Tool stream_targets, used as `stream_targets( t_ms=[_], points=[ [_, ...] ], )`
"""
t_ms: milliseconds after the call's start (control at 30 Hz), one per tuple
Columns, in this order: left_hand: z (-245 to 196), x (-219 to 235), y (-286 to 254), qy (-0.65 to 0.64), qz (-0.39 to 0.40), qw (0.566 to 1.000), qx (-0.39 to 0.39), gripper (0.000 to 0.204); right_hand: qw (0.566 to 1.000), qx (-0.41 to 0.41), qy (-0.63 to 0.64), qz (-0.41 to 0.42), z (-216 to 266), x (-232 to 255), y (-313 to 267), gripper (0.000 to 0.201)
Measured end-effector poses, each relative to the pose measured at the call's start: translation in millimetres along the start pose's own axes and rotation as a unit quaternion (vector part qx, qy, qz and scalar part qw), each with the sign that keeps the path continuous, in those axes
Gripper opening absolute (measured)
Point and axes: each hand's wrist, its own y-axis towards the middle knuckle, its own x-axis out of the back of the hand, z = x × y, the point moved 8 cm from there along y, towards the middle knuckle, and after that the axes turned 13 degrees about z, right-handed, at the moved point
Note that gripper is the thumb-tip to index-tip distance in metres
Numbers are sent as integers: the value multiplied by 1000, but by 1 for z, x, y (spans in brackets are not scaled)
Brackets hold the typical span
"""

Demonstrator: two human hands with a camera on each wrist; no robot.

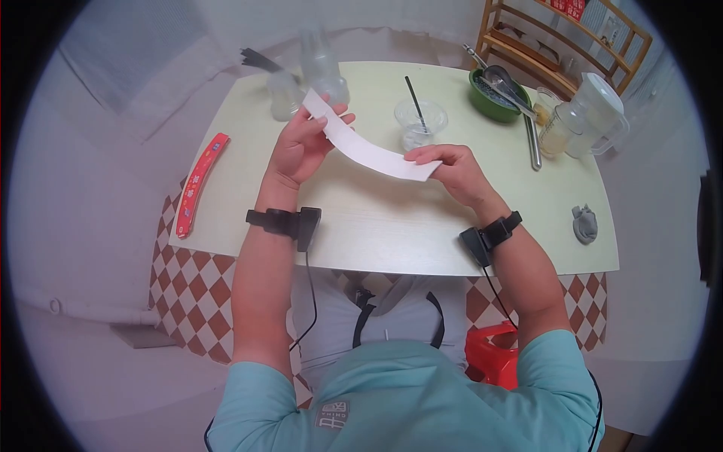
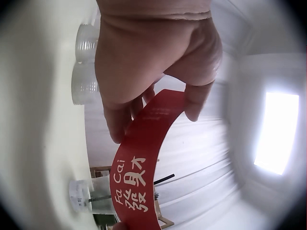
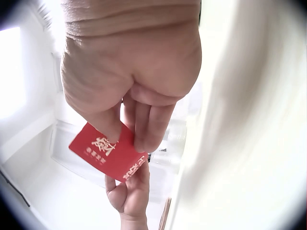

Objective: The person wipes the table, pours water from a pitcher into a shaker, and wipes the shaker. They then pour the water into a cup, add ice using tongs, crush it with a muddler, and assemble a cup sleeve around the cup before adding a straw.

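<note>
A long curved paper strip (image 1: 369, 153) spans both hands above the table, its white side up in the head view. Its other side (image 2: 139, 143) is red with pale lettering that includes "Fa Cai". The left hand (image 1: 300, 147) pinches the far left end between thumb and fingers. At the near right end, the right hand (image 1: 458, 172) pinches the strip, thumb on the white face. In the right wrist view the red end (image 3: 108, 151) shows between thumb and fingers, with the left hand (image 3: 129, 196) beyond it.
A similar red strip (image 1: 202, 184) lies at the table's left. Clear plastic cups (image 1: 320, 71) stand behind the left hand. A clear cup (image 1: 422, 120) holds a black stick. To the right are a green bowl (image 1: 493, 98), a pitcher (image 1: 599, 113) and a grey cloth (image 1: 584, 224).
</note>
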Motion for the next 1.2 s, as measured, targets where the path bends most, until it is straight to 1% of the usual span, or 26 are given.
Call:
stream_targets(
  t_ms=[67,100,167,200,233,300,367,400,433,467,500,533,567,600,633,667,733,767,867,900,933,1000,1033,1100,1133,1200],
  points=[
    [-7,-5,-8,-35,59,997,-21,59,999,17,-30,27,4,-4,1,22],
    [-9,-1,-11,-31,55,998,-23,59,998,1,-25,49,0,-7,1,25],
    [-23,-1,-19,-77,74,992,-68,62,997,-10,-19,80,7,-23,3,28],
    [-27,1,-23,-71,70,992,-72,62,996,-60,2,73,4,-28,0,30],
    [-32,1,-26,-60,62,993,-77,61,992,-110,21,66,0,-33,-2,31],
    [-45,3,-32,-43,48,994,-88,60,990,-120,22,74,-2,-33,-2,31],
    [-65,17,-36,67,-41,995,-64,49,988,-133,17,75,-5,-34,-3,32],
    [-78,20,-38,70,-50,994,-67,49,987,-135,19,85,-6,-36,-3,32],
    [-96,30,-40,166,-115,978,-53,46,987,-136,16,85,-6,-35,-3,32],
    [-113,40,-42,259,-177,949,-36,44,987,-137,12,83,-5,-36,-2,32],
    [-134,44,-44,361,-206,909,-38,34,987,-139,5,84,-4,-37,-2,33],
    [-147,52,-46,362,-209,908,-37,34,986,-140,7,87,-4,-38,-2,33],
    [-157,63,-48,494,-222,839,61,33,987,-139,7,84,-4,-38,-2,33],
    [-166,74,-51,609,-227,743,158,32,987,-139,7,80,-4,-37,-2,33],
    [-167,96,-55,632,-235,717,176,37,987,-139,9,81,-5,-37,-2,33],
    [-164,108,-60,632,-236,717,176,37,987,-139,8,82,-6,-37,-2,34],
    [-150,126,-64,755,-173,577,259,42,987,-139,6,85,-5,-37,-2,34],
    [-144,135,-68,748,-183,571,285,45,986,-141,9,84,-4,-38,-2,34],
    [-122,153,-78,731,-205,578,300,45,986,-144,9,81,-4,-38,-2,35],
    [-115,159,-80,736,-213,561,315,46,986,-146,6,80,-5,-37,-2,36],
    [-110,166,-82,735,-213,562,314,46,986,-147,5,80,-5,-37,-2,36],
    [-108,181,-89,722,-220,584,300,46,987,-143,12,68,-7,-35,-2,35],
    [-115,185,-92,721,-220,584,301,46,987,-144,13,67,-7,-35,-1,35],
    [-153,186,-102,756,-251,560,228,48,986,-149,13,74,-7,-36,-2,36],
    [-164,198,-111,756,-249,560,230,48,986,-150,14,73,-7,-35,-2,36],
    [-190,226,-138,732,-310,543,270,54,986,-152,7,73,-6,-36,-1,36]
  ],
)
